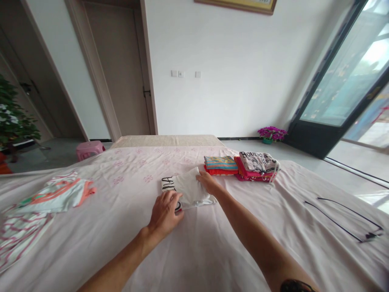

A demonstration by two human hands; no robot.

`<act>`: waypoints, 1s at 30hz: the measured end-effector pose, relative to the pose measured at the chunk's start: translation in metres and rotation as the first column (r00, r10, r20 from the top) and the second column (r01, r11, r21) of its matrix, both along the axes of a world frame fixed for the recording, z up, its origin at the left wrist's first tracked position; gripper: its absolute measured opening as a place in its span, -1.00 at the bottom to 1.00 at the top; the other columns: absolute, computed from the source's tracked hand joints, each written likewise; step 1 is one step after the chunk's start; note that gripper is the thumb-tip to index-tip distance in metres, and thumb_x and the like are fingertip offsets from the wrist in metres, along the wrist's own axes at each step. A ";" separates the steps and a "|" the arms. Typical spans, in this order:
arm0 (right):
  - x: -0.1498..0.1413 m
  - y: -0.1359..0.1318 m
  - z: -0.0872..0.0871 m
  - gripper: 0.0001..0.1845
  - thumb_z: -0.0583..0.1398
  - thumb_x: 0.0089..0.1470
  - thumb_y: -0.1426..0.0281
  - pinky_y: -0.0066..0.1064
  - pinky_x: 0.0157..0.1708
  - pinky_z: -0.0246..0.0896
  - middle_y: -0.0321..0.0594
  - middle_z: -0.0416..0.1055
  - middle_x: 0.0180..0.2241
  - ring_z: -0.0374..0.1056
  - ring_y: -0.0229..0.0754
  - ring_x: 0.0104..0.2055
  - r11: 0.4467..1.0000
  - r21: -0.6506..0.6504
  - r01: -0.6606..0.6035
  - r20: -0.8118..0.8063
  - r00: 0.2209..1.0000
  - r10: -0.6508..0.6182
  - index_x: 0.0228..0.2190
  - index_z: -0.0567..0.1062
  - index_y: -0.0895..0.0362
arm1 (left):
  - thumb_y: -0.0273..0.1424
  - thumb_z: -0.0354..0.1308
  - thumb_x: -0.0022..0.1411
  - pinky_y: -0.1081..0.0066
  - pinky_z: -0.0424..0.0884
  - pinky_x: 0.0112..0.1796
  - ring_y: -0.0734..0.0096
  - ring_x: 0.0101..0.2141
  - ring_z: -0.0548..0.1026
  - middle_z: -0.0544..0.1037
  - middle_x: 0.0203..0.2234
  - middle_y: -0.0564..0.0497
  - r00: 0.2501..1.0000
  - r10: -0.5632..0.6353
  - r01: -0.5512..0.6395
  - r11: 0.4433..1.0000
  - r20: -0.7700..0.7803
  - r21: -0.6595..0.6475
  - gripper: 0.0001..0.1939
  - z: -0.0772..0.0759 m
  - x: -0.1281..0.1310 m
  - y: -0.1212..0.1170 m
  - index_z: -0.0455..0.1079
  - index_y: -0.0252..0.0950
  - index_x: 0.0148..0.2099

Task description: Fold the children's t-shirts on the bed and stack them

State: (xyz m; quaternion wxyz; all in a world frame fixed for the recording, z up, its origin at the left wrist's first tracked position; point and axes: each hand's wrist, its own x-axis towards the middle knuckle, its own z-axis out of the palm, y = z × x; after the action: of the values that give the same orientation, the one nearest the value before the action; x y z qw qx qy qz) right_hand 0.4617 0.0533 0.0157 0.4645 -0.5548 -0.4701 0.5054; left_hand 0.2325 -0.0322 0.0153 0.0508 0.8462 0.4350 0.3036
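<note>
One white garment with black lettering, partly folded, exact type not certain. Lies on the pale pink sheet, about midway between its left and right edges. Long axis: side to side, roughly parallel with the sheet's far edge; lettered end left, plain end right.

Two bare hands, set diagonally across the piece. Right hand: at the garment's far right corner, grip apparently pinching the edge cloth between fingertips; the body of the garment extends left and nearward from it. Left hand: at the near left corner, fingers resting over the lettered end, thumb spread apart, grip not closed; the garment lies rightward and away from it.

Two folded stacks, toward the sheet's far right corner: a striped cloth on red cloth; beside it, a white printed garment on deep pink cloth. Right hand is the nearer, just beside the striped cloth's stack.

One loose clothing heap, white with orange trim and reddish stripes, by the sheet's left edge; well apart from both hands, left nearer.
</note>
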 end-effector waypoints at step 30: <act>0.005 -0.014 -0.037 -0.31 -0.08 0.33 0.11 0.01 0.31 -0.21 0.02 -0.08 0.38 -0.16 0.07 0.41 0.973 0.144 -0.182 0.968 0.232 -0.099 0.33 0.10 0.23 | -0.18 0.03 0.30 -0.10 0.13 0.21 -0.15 0.28 0.18 0.25 0.24 -0.48 0.975 0.218 -0.218 0.976 -0.050 -0.003 -0.39 -0.053 0.018 0.049 0.24 -0.50 0.25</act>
State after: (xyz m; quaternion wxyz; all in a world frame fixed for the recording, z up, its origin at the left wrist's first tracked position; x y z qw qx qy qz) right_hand 0.4665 0.0394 -0.0212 0.1192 -0.6784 -0.7249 0.0080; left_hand 0.2504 0.0166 -0.0381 0.0099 0.8004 0.5275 0.2845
